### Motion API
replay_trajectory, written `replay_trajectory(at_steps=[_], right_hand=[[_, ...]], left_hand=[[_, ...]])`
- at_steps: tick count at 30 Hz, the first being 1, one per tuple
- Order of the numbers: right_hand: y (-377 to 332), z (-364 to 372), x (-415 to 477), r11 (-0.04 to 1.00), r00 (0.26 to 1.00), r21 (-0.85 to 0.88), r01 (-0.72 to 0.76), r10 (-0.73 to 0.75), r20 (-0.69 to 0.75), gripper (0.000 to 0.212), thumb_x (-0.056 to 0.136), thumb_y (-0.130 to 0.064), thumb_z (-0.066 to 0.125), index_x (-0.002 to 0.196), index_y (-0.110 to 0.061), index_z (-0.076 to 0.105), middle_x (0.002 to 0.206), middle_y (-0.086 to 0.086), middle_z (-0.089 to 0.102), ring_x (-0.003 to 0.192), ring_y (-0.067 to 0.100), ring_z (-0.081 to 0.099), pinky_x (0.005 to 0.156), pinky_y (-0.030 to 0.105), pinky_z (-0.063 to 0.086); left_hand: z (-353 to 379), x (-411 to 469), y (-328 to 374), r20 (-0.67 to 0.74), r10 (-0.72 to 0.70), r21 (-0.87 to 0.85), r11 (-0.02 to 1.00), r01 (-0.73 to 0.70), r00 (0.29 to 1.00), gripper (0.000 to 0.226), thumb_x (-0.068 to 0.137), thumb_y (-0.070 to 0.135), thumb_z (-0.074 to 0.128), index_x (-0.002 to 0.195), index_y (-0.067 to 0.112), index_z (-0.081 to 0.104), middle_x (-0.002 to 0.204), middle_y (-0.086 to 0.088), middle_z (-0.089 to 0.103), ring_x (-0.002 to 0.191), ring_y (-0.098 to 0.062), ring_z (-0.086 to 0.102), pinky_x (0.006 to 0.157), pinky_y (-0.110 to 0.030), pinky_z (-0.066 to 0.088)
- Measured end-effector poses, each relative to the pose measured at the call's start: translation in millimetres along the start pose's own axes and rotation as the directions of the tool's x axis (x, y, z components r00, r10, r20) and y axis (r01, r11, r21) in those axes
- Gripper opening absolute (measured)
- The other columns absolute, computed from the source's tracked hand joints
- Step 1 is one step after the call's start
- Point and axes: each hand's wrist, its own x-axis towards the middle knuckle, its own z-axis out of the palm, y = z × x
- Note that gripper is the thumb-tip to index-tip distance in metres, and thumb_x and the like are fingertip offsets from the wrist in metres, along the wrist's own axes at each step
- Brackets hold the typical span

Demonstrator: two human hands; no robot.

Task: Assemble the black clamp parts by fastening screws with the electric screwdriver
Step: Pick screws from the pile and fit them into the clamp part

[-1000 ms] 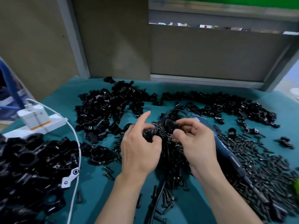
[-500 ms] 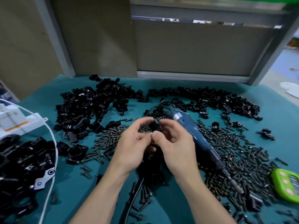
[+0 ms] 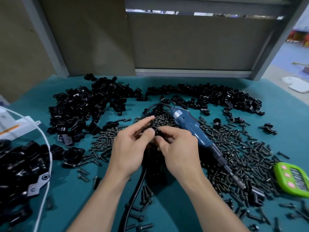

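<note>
Heaped across the upper frame, clamp parts (image 3: 87, 106). Right of centre, lying unheld on loose screws (image 3: 234, 148), electric screwdriver (image 3: 192, 129). At centre, left hand (image 3: 130, 148) and right hand (image 3: 177, 148), now closer together than a second ago, both pinching one small clamp piece (image 3: 155, 127). Likely still fitting parts by hand; no driving yet.

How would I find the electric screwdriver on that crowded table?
Start at the teal table, covered in black parts. Just right of the right hand, the screwdriver lies slanted on the heap of screws. It is the only blue thing there, with a black cable at its far end.
</note>
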Motion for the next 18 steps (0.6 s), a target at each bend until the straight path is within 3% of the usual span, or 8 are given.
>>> replay_trajectory(at_steps=[1, 3, 5, 7, 10, 12, 15, 18], right_hand=[[0.0, -0.8, 1.0, 0.997, 0.999, 0.071, -0.026, 0.024, 0.029, 0.027, 0.089, -0.015, 0.079, 0.108, -0.035, 0.079, 0.093, -0.024, 0.077, 0.09, 0.0, 0.073, 0.09, 0.028, 0.059], [-0.4, -2.1, 3.5, 0.949, 0.992, 0.297, -0.102, 0.077, 0.096, 0.034, 0.083, -0.003, 0.082, 0.102, -0.03, 0.082, 0.094, -0.01, 0.08, 0.089, 0.009, 0.076, 0.086, 0.032, 0.061], [-1.4, -3.8, 6.1, 0.81, 0.976, 0.546, -0.211, 0.147, 0.16, 0.031, 0.081, 0.008, 0.08, 0.1, -0.016, 0.08, 0.087, 0.004, 0.08, 0.078, 0.018, 0.076, 0.074, 0.03, 0.062], [-2.2, -5.9, 6.3, 0.737, 0.968, 0.627, -0.252, 0.192, 0.163, 0.03, 0.079, 0.012, 0.079, 0.1, -0.01, 0.078, 0.081, 0.006, 0.079, 0.069, 0.019, 0.074, 0.067, 0.026, 0.06], [1.6, -6.7, 5.2, 0.934, 0.987, 0.338, -0.114, 0.145, -0.066, 0.033, 0.074, -0.003, 0.088, 0.093, -0.029, 0.081, 0.087, -0.01, 0.08, 0.08, 0.007, 0.076, 0.075, 0.021, 0.06], [-0.3, -5.5, 1.2, 0.98, 0.983, 0.199, 0.014, 0.023, -0.181, 0.036, 0.073, -0.009, 0.09, 0.092, -0.039, 0.08, 0.086, -0.02, 0.077, 0.084, -0.001, 0.073, 0.076, 0.013, 0.057], [-1.7, -5.2, -3.3, 0.977, 0.975, 0.12, 0.176, -0.157, -0.156, 0.038, 0.076, -0.004, 0.085, 0.087, -0.039, 0.077, 0.082, -0.023, 0.075, 0.077, 0.0, 0.073, 0.071, 0.011, 0.055], [-4.8, -14.1, 2.9, 0.988, 0.988, -0.014, 0.152, -0.152, -0.017, 0.032, 0.079, -0.006, 0.082, 0.091, -0.035, 0.078, 0.082, -0.022, 0.075, 0.076, 0.002, 0.072, 0.07, 0.015, 0.057]], left_hand=[[0.4, 1.6, -0.5, -0.004, 0.0, -0.083, 0.997, 0.0, 1.0, 0.035, 0.089, 0.024, 0.074, 0.116, 0.046, 0.078, 0.11, 0.012, 0.079, 0.104, -0.008, 0.074, 0.089, -0.03, 0.06], [-1.3, 5.2, -0.8, 0.027, -0.012, -0.194, 0.981, 0.017, 1.0, 0.041, 0.098, 0.003, 0.066, 0.112, 0.04, 0.08, 0.114, 0.005, 0.079, 0.11, -0.012, 0.074, 0.088, -0.02, 0.057], [-4.9, 7.0, 0.6, 0.13, -0.031, -0.247, 0.967, 0.062, 0.991, 0.045, 0.102, 0.003, 0.057, 0.118, 0.038, 0.078, 0.12, 0.004, 0.077, 0.118, -0.013, 0.07, 0.095, -0.022, 0.054], [-7.7, 6.1, -0.3, 0.18, -0.043, -0.211, 0.974, 0.082, 0.983, 0.039, 0.102, 0.012, 0.059, 0.124, 0.041, 0.075, 0.125, 0.007, 0.076, 0.123, -0.011, 0.066, 0.104, -0.025, 0.05], [-5.1, 1.3, -2.0, 0.115, -0.009, -0.011, 1.0, 0.01, 0.993, 0.031, 0.09, 0.039, 0.066, 0.116, 0.051, 0.075, 0.115, 0.017, 0.077, 0.113, -0.005, 0.07, 0.099, -0.029, 0.053], [0.5, -2.6, -0.2, 0.13, 0.013, 0.0, 1.0, -0.013, 0.991, 0.029, 0.087, 0.047, 0.064, 0.113, 0.053, 0.075, 0.113, 0.017, 0.077, 0.11, -0.005, 0.072, 0.098, -0.034, 0.055], [4.8, -2.8, 3.7, 0.139, -0.008, -0.126, 0.992, 0.026, 0.99, 0.025, 0.095, 0.033, 0.068, 0.108, 0.052, 0.077, 0.111, 0.006, 0.08, 0.106, -0.014, 0.075, 0.09, -0.032, 0.06], [4.5, -1.3, 2.7, 0.091, -0.155, -0.187, 0.968, 0.17, 0.984, 0.042, 0.101, 0.007, 0.064, 0.1, 0.044, 0.082, 0.095, -0.005, 0.081, 0.084, -0.019, 0.078, 0.066, -0.028, 0.062]])
